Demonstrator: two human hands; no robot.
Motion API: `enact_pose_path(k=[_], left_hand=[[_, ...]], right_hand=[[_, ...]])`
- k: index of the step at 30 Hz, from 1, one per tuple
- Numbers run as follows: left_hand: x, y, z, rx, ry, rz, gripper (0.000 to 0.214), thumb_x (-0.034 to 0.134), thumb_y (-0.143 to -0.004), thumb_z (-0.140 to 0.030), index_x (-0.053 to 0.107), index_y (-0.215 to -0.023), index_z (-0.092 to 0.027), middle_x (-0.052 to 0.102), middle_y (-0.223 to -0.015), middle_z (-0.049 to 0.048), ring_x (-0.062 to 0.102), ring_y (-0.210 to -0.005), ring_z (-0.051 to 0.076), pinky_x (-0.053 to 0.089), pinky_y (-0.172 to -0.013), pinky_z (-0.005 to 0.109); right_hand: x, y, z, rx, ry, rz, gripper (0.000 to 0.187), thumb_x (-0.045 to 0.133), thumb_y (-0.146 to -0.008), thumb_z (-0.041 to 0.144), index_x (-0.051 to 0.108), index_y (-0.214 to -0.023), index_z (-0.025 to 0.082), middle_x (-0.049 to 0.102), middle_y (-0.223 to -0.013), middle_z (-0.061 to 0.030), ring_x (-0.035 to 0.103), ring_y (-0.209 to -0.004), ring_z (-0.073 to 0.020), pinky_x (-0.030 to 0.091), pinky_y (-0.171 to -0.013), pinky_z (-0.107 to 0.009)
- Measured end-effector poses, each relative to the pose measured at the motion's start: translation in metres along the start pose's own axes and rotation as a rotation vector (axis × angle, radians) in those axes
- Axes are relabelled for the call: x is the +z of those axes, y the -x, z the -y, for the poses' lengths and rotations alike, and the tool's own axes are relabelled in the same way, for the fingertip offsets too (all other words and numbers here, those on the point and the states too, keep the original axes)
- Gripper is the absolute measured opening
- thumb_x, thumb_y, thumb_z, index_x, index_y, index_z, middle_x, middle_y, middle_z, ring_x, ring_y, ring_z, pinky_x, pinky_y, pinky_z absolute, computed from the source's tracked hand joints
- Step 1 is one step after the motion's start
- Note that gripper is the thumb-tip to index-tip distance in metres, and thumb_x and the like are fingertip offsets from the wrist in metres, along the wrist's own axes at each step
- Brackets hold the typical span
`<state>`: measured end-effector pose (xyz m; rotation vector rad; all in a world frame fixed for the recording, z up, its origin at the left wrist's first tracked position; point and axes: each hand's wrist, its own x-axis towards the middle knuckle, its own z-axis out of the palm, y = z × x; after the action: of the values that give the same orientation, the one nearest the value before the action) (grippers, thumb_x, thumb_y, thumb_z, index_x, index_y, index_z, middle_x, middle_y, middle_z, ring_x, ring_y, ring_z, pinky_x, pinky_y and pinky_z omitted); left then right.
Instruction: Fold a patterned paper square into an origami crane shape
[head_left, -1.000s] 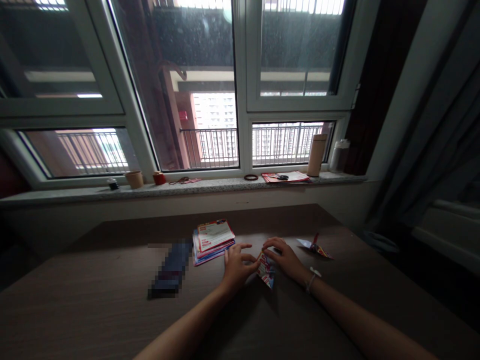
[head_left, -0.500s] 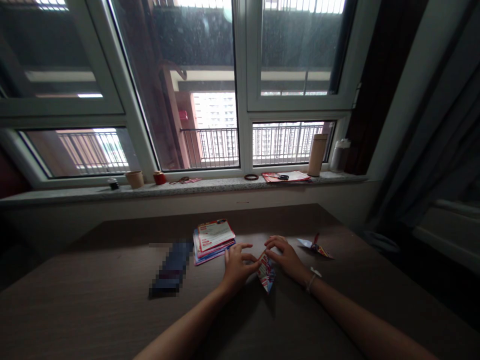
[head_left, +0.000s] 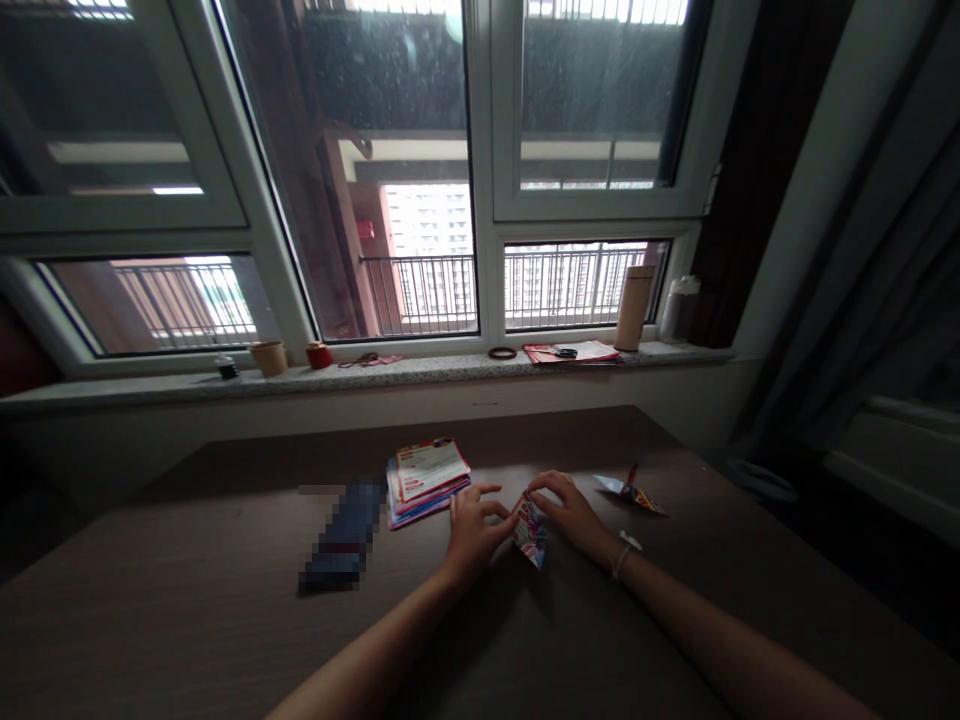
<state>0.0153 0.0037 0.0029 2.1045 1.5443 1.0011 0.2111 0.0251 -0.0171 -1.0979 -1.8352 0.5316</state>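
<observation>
Between my hands is a small folded piece of printed paper point(head_left: 531, 535), coloured red, white and blue, its pointed end towards me. My left hand point(head_left: 478, 532) pinches its left edge between thumb and fingers. At the upper right edge, my right hand point(head_left: 568, 510) closes its fingertips on the same paper; a thin band circles that wrist. To the right lies a folded paper crane point(head_left: 630, 492) with spread wings. Beyond my left hand sits a stack of printed paper sheets point(head_left: 429, 480).
A dark pixelated object point(head_left: 343, 535) lies on the brown table point(head_left: 187, 580), left of the stack. Along the windowsill stand a paper cup point(head_left: 269, 358), a red spool point(head_left: 319, 355), a bracelet point(head_left: 502, 353), scissors point(head_left: 564, 353) on papers and a tan bottle point(head_left: 634, 308).
The folded paper has tilted slightly, its pointed end rising and shifting a little to the right. Both hands keep hold of it, and my right fingers have moved slightly left.
</observation>
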Motion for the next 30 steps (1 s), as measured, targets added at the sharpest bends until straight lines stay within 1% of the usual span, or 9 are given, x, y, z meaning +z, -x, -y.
enact_pose_path(k=[3,7,11,15,19,23,27,30], left_hand=[[0.0000,-0.0001,0.0004,0.014,0.015,-0.022,0.010,0.071,-0.073,-0.032,0.074,-0.065,-0.027,0.064,-0.116,0.0004,0.050,-0.113,0.026,0.032,-0.102,0.044],[0.0004,0.0007,-0.0007,0.024,0.022,-0.019,0.011,0.072,-0.073,-0.031,0.073,-0.063,-0.026,0.064,-0.115,-0.0003,0.050,-0.113,0.025,0.031,-0.103,0.044],[0.0008,0.0008,-0.0016,0.011,0.012,-0.019,0.011,0.071,-0.073,-0.031,0.072,-0.063,-0.026,0.064,-0.116,0.0002,0.049,-0.114,0.026,0.028,-0.105,0.047],[0.0004,0.0005,-0.0011,0.009,0.010,-0.040,0.013,0.070,-0.074,-0.032,0.072,-0.062,-0.026,0.064,-0.116,0.0006,0.049,-0.114,0.027,0.028,-0.105,0.048],[-0.0004,0.0007,-0.0016,0.012,0.018,-0.050,0.015,0.069,-0.074,-0.030,0.071,-0.061,-0.025,0.064,-0.115,0.0003,0.049,-0.115,0.027,0.028,-0.105,0.047],[-0.0011,0.0009,-0.0036,0.014,0.017,-0.035,0.015,0.070,-0.074,-0.029,0.071,-0.061,-0.025,0.064,-0.115,0.0000,0.050,-0.114,0.026,0.029,-0.105,0.047],[-0.0009,0.0011,-0.0043,0.005,0.015,-0.036,0.015,0.070,-0.074,-0.029,0.070,-0.060,-0.024,0.064,-0.114,-0.0001,0.050,-0.113,0.026,0.030,-0.104,0.046],[0.0000,0.0011,-0.0029,0.010,0.018,-0.048,0.011,0.070,-0.075,-0.030,0.071,-0.065,-0.025,0.064,-0.114,-0.0001,0.050,-0.113,0.025,0.030,-0.104,0.045]], right_hand=[[-0.0007,0.0004,0.0001,-0.016,-0.008,0.007,0.019,0.056,-0.086,0.040,0.065,-0.086,0.023,0.063,-0.094,-0.0035,0.053,-0.099,-0.0223,0.039,-0.092,-0.038],[0.0004,0.0019,-0.0001,-0.040,-0.005,0.006,0.015,0.058,-0.085,0.036,0.064,-0.080,0.022,0.061,-0.100,-0.0046,0.052,-0.103,-0.0219,0.038,-0.095,-0.039],[0.0025,0.0024,-0.0010,-0.014,0.012,0.012,0.016,0.058,-0.086,0.036,0.063,-0.078,0.022,0.058,-0.102,-0.0052,0.051,-0.104,-0.0219,0.038,-0.096,-0.040],[0.0032,0.0021,-0.0024,-0.017,0.019,0.018,0.018,0.057,-0.087,0.038,0.064,-0.080,0.023,0.058,-0.101,-0.0054,0.050,-0.104,-0.0221,0.038,-0.096,-0.041],[0.0026,0.0030,0.0000,-0.029,0.013,0.036,0.017,0.059,-0.086,0.037,0.063,-0.079,0.023,0.058,-0.101,-0.0044,0.051,-0.103,-0.0215,0.038,-0.096,-0.039],[0.0028,0.0040,0.0020,-0.047,0.025,0.054,0.016,0.057,-0.088,0.034,0.060,-0.077,0.022,0.057,-0.100,-0.0039,0.051,-0.102,-0.0211,0.038,-0.094,-0.038],[0.0030,0.0038,0.0000,-0.051,0.042,0.065,0.016,0.056,-0.089,0.035,0.060,-0.079,0.022,0.057,-0.098,-0.0041,0.050,-0.101,-0.0217,0.038,-0.094,-0.039],[0.0025,0.0035,-0.0006,-0.041,0.037,0.063,0.018,0.056,-0.088,0.036,0.061,-0.078,0.022,0.057,-0.097,-0.0042,0.050,-0.101,-0.0219,0.039,-0.094,-0.039]])
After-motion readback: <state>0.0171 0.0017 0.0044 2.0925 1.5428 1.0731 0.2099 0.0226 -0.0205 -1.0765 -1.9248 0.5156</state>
